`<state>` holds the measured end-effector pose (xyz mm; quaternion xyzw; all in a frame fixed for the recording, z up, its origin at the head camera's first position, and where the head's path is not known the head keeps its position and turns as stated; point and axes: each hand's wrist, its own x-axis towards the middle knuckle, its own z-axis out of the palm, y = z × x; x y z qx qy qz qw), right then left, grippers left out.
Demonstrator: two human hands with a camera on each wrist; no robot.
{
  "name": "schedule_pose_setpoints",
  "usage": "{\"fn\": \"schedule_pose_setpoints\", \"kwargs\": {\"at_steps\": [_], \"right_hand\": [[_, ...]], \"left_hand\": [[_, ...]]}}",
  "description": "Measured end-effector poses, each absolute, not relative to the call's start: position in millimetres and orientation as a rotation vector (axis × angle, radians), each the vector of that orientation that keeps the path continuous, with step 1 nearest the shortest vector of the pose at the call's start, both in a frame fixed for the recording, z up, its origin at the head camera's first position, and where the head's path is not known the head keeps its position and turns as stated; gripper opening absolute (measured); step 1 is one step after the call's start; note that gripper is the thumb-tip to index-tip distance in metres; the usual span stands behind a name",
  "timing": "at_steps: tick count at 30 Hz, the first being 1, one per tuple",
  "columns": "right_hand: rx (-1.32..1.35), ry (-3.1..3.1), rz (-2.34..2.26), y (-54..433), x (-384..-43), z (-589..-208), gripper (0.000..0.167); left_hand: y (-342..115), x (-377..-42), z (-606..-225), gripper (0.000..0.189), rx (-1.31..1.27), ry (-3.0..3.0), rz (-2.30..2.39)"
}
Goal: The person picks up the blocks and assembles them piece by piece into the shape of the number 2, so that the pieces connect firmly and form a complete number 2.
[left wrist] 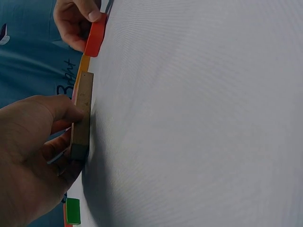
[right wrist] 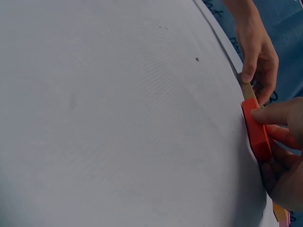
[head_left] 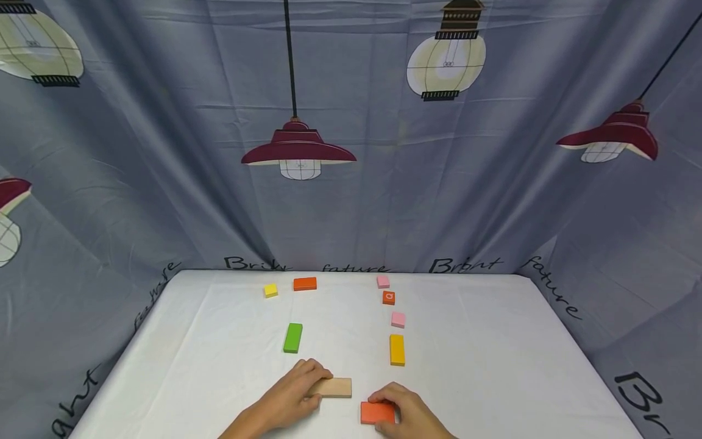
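Note:
My left hand [head_left: 293, 393] pinches a plain wooden block [head_left: 336, 388] between thumb and fingers; its right half shows beyond the fingertips. In the left wrist view the wooden block [left wrist: 83, 111] lies lengthwise across the grip, close over the white cloth. To the right and a little nearer, my right hand [head_left: 408, 411] holds a red-orange block [head_left: 377, 413] by its right end. The right wrist view has the thumb on the face of the red-orange block [right wrist: 255, 130], its fingers behind. A small gap separates the two blocks in the head view.
On the white table [head_left: 482, 353], a green block [head_left: 293, 338], yellow cube [head_left: 270, 291] and orange block [head_left: 304, 284] lie left. A right-hand column holds a yellow-orange block [head_left: 397, 350], pink cubes [head_left: 398, 319] and an orange cube [head_left: 388, 297]. A grey curtain [head_left: 351, 213] hangs behind.

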<state>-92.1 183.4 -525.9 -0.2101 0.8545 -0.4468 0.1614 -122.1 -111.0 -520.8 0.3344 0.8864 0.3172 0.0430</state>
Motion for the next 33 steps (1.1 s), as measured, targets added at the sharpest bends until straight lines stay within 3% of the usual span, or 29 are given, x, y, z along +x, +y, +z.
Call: {"fn": "schedule_pose_setpoints", "kwargs": {"at_steps": [8,33], "right_hand": [[-0.701,2.578,-1.25,177,-98,-527,0.03],[-0.586,2.682,-1.237,154,-107,-526,0.03]], "left_hand": [[-111,-121,-521,0.032,1.019,2.705,0.971],[-112,-122,-520,0.033,1.021,2.718,0.965]]}}
